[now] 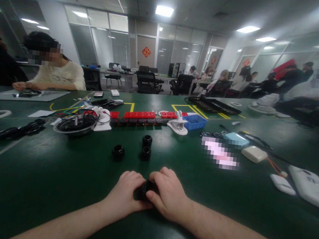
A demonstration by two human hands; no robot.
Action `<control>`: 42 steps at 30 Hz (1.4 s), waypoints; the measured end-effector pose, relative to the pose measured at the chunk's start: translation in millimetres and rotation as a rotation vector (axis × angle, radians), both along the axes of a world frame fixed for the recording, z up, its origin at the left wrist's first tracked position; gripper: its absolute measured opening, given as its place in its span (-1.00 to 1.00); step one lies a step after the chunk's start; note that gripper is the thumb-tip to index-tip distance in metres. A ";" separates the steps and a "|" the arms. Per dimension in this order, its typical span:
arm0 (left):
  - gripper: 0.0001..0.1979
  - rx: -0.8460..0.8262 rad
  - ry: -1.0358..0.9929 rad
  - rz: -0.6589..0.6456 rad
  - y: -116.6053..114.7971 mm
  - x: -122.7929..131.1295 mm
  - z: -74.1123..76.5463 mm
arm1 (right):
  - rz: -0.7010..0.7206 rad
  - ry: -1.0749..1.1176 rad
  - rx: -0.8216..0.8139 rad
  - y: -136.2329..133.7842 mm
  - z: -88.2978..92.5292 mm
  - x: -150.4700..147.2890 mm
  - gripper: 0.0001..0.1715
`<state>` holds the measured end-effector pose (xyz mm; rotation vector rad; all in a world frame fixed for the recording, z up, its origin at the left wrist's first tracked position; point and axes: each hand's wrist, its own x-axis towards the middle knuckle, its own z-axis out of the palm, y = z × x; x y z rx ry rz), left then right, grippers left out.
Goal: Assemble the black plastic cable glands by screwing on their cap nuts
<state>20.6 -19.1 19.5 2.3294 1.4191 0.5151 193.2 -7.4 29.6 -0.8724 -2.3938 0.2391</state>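
Note:
Low over the green table (84, 211), my left hand (125, 193) and my right hand (169, 195) close from either side round a short, glossy black cylindrical part (145, 188). Its top looks ringed and hollow, but my fingers cover much of it. Beyond my hands stand similar pieces: a black cylinder (118, 152) on the left, a second black cylinder (147, 140) farther back, and a third black cylinder (145, 153) just in front of that one. Their exact kind cannot be made out.
Across the middle lie a metal bowl (74, 126) with cables, a row of red blocks (139, 115), a white stand (178, 126) and a blue basket (195, 122). Right are a white power bank (311, 186) and a beige case (254, 154). A person (57, 74) works at far left.

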 end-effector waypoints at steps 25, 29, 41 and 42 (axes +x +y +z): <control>-0.75 -0.010 0.012 -0.024 0.6 -2.2 -4.0 | 0.062 -0.074 -0.023 -6.4 5.1 -3.6 -0.59; -0.75 -0.011 0.024 -0.008 0.4 -0.9 -2.2 | 0.071 -0.071 -0.037 -6.8 5.1 -3.5 -0.59; -0.85 -0.023 0.060 -0.028 1.3 -3.0 -4.4 | 0.101 -0.032 -0.064 -9.7 6.2 -5.9 -0.58; -0.84 -0.027 0.059 -0.024 1.2 -2.7 -4.4 | 0.104 -0.019 -0.057 -9.8 6.0 -6.1 -0.58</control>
